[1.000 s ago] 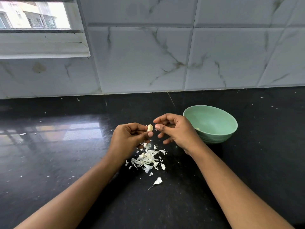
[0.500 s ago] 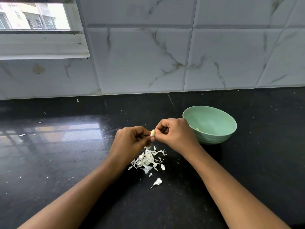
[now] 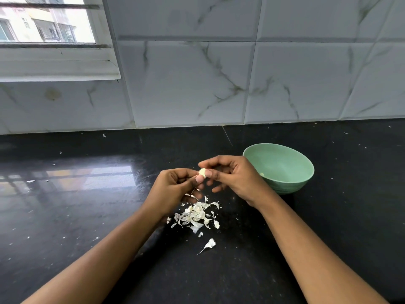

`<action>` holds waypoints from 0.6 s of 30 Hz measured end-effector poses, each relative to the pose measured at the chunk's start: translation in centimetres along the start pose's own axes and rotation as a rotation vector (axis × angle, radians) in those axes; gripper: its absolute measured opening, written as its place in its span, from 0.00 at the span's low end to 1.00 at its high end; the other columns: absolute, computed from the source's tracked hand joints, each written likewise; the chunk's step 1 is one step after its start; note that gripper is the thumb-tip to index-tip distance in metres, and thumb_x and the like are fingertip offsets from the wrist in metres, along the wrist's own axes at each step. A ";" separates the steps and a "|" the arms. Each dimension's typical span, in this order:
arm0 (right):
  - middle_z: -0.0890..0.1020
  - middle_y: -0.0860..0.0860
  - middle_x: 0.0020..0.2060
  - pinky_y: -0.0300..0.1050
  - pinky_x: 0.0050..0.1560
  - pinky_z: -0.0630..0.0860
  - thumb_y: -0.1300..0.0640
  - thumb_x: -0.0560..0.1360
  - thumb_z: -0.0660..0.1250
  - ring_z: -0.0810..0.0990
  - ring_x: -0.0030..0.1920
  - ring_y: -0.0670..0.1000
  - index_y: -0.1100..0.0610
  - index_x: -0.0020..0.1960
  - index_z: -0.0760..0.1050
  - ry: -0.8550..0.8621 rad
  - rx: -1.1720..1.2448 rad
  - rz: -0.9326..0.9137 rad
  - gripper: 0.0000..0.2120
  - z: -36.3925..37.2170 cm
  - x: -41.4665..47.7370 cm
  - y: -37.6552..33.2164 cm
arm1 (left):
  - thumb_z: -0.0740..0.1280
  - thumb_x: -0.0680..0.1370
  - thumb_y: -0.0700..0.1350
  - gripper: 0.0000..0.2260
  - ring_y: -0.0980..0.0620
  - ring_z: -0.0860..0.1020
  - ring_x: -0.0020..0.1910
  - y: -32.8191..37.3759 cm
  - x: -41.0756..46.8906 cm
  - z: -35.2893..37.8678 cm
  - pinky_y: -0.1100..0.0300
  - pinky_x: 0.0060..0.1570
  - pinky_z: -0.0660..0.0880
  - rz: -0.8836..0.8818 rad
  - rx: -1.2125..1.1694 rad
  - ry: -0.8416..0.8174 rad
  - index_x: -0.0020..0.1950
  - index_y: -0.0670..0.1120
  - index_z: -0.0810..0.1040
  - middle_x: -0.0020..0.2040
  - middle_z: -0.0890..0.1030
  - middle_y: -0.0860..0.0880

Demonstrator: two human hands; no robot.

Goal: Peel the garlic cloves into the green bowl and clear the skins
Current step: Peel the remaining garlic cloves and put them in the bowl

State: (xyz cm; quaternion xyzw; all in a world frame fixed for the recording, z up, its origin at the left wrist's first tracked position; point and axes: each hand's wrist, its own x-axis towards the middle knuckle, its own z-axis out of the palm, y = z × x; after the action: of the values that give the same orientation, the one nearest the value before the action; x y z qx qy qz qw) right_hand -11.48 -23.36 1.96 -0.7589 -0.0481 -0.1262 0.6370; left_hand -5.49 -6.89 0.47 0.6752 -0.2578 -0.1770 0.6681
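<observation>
Centrally, garlic clove [image 3: 202, 172] pinched between left hand [image 3: 175, 189] and right hand [image 3: 237, 178] fingertips, above skins [image 3: 196, 216] on counter [image 3: 328, 227]. Green bowl [image 3: 291, 185] right, small pale piece [image 3: 261, 174] inside.

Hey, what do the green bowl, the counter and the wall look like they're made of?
Green bowl: matte, likely plastic or melamine, ribbed lower outside. Counter: polished black stone, probably granite; it mirrors the window. Wall: glossy marble-look tiles, grey veins, visible joints.
</observation>
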 end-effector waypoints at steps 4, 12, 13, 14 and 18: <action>0.84 0.51 0.38 0.38 0.37 0.78 0.67 0.69 0.72 0.84 0.40 0.46 0.57 0.49 0.80 0.019 -0.025 -0.048 0.11 0.0 0.1 0.0 | 0.66 0.75 0.39 0.04 0.55 0.78 0.27 0.1 0.0 0.1 0.63 0.30 0.77 0.004 -0.048 0.010 0.42 0.42 0.80 0.31 0.79 0.50; 0.84 0.49 0.38 0.38 0.38 0.79 0.67 0.67 0.75 0.84 0.39 0.46 0.54 0.45 0.80 0.047 -0.158 -0.149 0.11 -0.1 0.0 0.1 | 0.66 0.76 0.38 0.04 0.55 0.78 0.27 0.3 -0.1 0.1 0.62 0.30 0.77 -0.002 -0.029 0.014 0.44 0.41 0.80 0.30 0.79 0.50; 0.84 0.50 0.38 0.38 0.38 0.79 0.67 0.67 0.75 0.84 0.38 0.46 0.54 0.44 0.80 0.050 -0.175 -0.158 0.11 -0.1 0.0 0.1 | 0.67 0.76 0.38 0.04 0.55 0.78 0.27 0.3 -0.1 0.1 0.62 0.30 0.77 -0.001 -0.012 0.015 0.44 0.41 0.81 0.30 0.79 0.50; 0.84 0.50 0.37 0.39 0.38 0.79 0.67 0.66 0.75 0.83 0.38 0.47 0.54 0.43 0.80 0.054 -0.192 -0.166 0.11 -0.1 0.0 0.1 | 0.67 0.76 0.38 0.04 0.55 0.78 0.27 0.3 -0.1 0.1 0.62 0.31 0.77 -0.001 0.003 0.018 0.44 0.41 0.81 0.30 0.79 0.51; 0.84 0.53 0.37 0.41 0.37 0.80 0.67 0.67 0.75 0.83 0.37 0.48 0.55 0.41 0.78 0.028 -0.252 -0.127 0.10 -0.5 0.2 0.2 | 0.69 0.75 0.41 0.03 0.54 0.79 0.28 -0.1 0.0 -0.2 0.56 0.35 0.79 0.041 0.178 0.036 0.43 0.46 0.82 0.30 0.80 0.50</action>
State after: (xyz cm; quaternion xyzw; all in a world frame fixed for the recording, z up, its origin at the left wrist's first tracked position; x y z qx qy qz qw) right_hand -11.33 -23.89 1.94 -0.8264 -0.0712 -0.1818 0.5282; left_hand -5.34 -6.77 0.42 0.7294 -0.2743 -0.1276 0.6136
